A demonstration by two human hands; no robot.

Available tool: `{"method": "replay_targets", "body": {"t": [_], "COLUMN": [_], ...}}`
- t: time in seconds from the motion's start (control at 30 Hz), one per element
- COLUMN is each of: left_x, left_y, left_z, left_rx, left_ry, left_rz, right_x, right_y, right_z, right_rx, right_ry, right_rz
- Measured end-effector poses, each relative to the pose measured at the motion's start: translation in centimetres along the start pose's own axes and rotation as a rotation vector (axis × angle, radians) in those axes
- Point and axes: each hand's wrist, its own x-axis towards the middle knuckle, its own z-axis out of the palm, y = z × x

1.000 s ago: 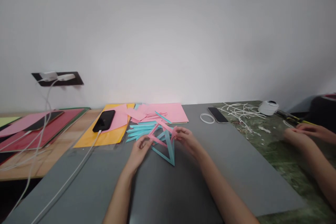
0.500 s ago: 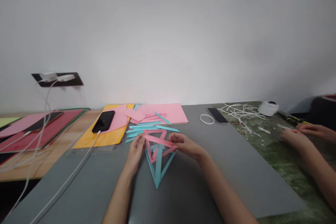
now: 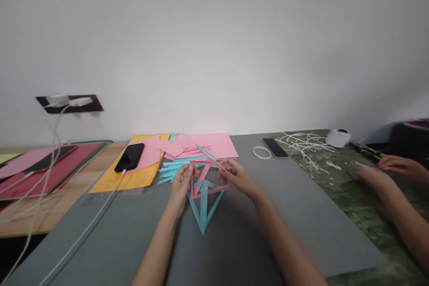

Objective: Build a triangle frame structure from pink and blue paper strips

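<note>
**Pink strip point(image 3: 218, 165) now tilts up, unlike the earlier frame; right hand point(image 3: 236, 175) sits higher**

Paper frame point(image 3: 203, 205) is between our hands, over the grey board point(image 3: 264, 201). We judge a hard tug could crease strips or loosen joints. Blue apex points toward us; long axis runs toward the wall. Left hand point(image 3: 181, 183) pinches a pink corner, right pinches the pink strip. Loose blue strips point(image 3: 167, 170) just behind could snag.

- My head camera is looking forward and down.
- It is facing the wall point(image 3: 214, 53) across my gray tabletop point(image 3: 311, 223).
- My left hand point(image 3: 181, 182) and right hand point(image 3: 238, 177) are showing close, below center.
</note>
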Motion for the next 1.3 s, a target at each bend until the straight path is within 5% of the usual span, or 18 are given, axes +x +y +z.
{"method": "replay_targets", "body": {"t": [0.2, 0.6, 0.87, 1.07, 1.3], "left_x": [1.3, 0.3, 0.0, -0.1, 0.0], "left_y": [-0.1, -1.5, -1.4, -1.5, 0.1], "left_z": [1.4, -0.1, 0.3, 0.3, 1.1], "left_rx": [-0.078, -0.019, 0.036, 0.164, 0.259], "left_ry": [-0.027, -0.040, 0.024, 0.034, -0.178], "left_rz": [-0.054, -0.056, -0.035, 0.116, 0.155], "right_x": [0.9, 3.4, 3.3, 3.4, 2.9], "right_y": [-2.4, -5.8, -4.7, -4.0, -4.7], "right_z": [0.2, 1.9, 1.4, 0.9, -0.4], "right_rx": [-0.267, 0.009, -0.171, -0.311, -0.537], "right_ry": [0.074, 0.095, 0.085, -0.046, -0.031], "right_rz": [-0.131, -0.102, 0.071, 0.001, -0.083]}}
